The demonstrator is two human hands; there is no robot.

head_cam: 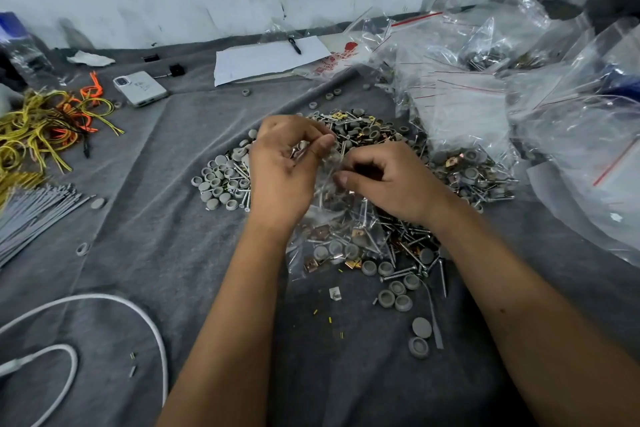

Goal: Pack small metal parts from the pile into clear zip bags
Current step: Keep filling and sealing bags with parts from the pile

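Note:
A pile of small parts (pixel 363 132), grey round caps, screws and copper-coloured clips, spreads over the grey cloth in the middle. My left hand (pixel 284 163) is curled round a few small metal parts and pinches the top edge of a clear zip bag (pixel 332 229). My right hand (pixel 391 177) pinches the same bag's mouth from the right side. The bag hangs down between my wrists and holds screws, caps and clips. More grey caps (pixel 221 180) lie left of my left hand.
Stacks of empty and filled zip bags (pixel 478 104) crowd the right side. A phone (pixel 140 87) and paper with a pen (pixel 266 57) lie at the back. Yellow and orange ties (pixel 45 128), grey cable ties (pixel 31 215) and a white cable (pixel 114 302) sit at the left.

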